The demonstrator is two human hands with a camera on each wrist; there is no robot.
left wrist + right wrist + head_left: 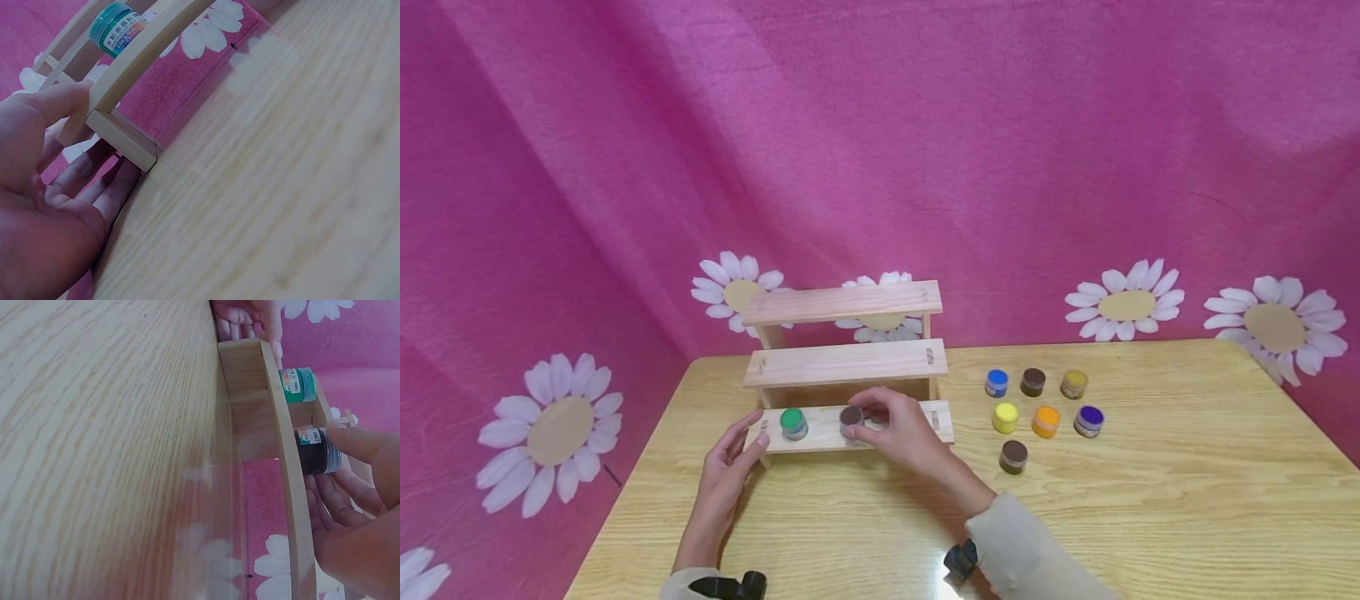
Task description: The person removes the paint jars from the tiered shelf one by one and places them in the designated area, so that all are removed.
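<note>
A three-tier wooden rack [846, 363] stands on the table. My left hand [727, 467] grips the left end of its lowest shelf, the thumb [62, 100] on the edge and the other fingers around the side support. Close by, a green-lidded paint jar [793, 423] stands upright on that shelf, its printed label [122, 36] visible in the left wrist view. My right hand [898, 429] pinches a dark brown paint jar [852, 421] at the middle of the same shelf. In the right wrist view this jar [312, 452] is at the shelf's surface, with thumb and fingers around its lid and side.
Right of the rack, several paint jars stand on the table [1187, 433]: blue [997, 383], dark brown [1033, 382], ochre [1074, 384], yellow [1005, 417], orange [1046, 422], purple [1089, 421] and another dark one [1013, 457]. Pink flowered cloth [925, 167] hangs behind.
</note>
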